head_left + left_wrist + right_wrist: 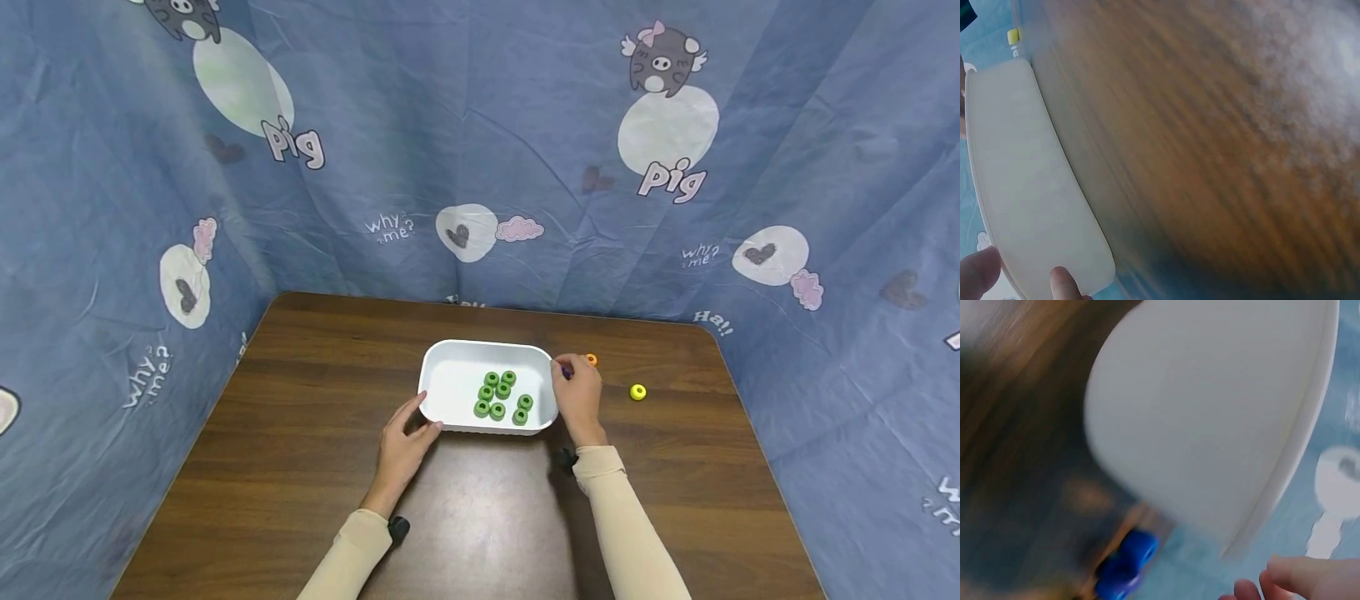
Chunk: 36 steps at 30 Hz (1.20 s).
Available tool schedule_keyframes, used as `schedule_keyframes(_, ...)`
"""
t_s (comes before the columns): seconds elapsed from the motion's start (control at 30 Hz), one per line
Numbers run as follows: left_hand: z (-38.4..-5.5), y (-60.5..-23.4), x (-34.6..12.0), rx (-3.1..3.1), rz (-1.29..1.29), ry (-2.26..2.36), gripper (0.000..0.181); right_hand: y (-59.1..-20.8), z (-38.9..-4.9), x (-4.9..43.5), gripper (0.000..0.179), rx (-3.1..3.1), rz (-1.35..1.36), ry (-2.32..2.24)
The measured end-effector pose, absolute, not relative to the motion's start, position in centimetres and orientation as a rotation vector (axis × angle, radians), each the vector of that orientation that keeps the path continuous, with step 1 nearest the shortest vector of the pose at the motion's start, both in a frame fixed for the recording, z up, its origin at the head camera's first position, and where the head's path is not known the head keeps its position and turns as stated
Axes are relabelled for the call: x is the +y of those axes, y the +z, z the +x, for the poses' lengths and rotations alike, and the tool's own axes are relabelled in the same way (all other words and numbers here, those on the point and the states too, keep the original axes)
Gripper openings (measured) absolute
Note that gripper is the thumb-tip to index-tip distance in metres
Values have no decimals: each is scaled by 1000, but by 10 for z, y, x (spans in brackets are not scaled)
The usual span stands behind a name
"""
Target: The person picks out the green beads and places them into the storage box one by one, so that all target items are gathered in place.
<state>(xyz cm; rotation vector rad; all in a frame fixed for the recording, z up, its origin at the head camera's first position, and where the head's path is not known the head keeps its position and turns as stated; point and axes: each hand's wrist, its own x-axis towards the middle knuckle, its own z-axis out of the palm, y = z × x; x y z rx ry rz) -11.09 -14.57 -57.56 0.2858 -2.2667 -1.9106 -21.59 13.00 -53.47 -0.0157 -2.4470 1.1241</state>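
A white plastic box stands on the wooden table, with several green beads in its middle and right part. My left hand holds the box's near left corner. In the left wrist view, one fingertip lies against the outer wall and another is by the rim. My right hand is at the right end of the box, fingers bent near the rim, with nothing visibly held. Blue beads lie on the table beside the box in the right wrist view; the hand mostly hides them in the head view.
An orange bead lies just beyond my right hand. Farther right is a yellow bead. Blue printed cloth hangs behind the table and along its sides.
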Motion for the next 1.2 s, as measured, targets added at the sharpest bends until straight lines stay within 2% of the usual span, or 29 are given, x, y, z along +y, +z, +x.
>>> schedule_keyframes(0.27, -111, -574, -145, -2282, 316, -1913, 59, -547, -218, 169, 22, -2399, -330, 1215)
schedule_keyframes(0.43, -106, -555, -141, -2294, 347, -1923, 59, -564, -217, 183, 28, -2437, -462, 1242)
schedule_keyframes(0.57, -101, -540, -137, -2303, 314, -1908, 58, -574, -216, 188, 36, -2428, -502, 1283)
schedule_keyframes(0.7, -100, -541, -137, -2304, 288, -1900, 58, -580, -215, 191, 42, -2412, -541, 1308)
schedule_keyframes(0.97, -99, -539, -139, -2307, 304, -1922, 59, -587, -218, 190, 43, -2420, -545, 1274)
schedule_keyframes(1.2, -109, -566, -143, -2278, 318, -1938, 60, -591, -223, 187, 42, -2426, -542, 1260)
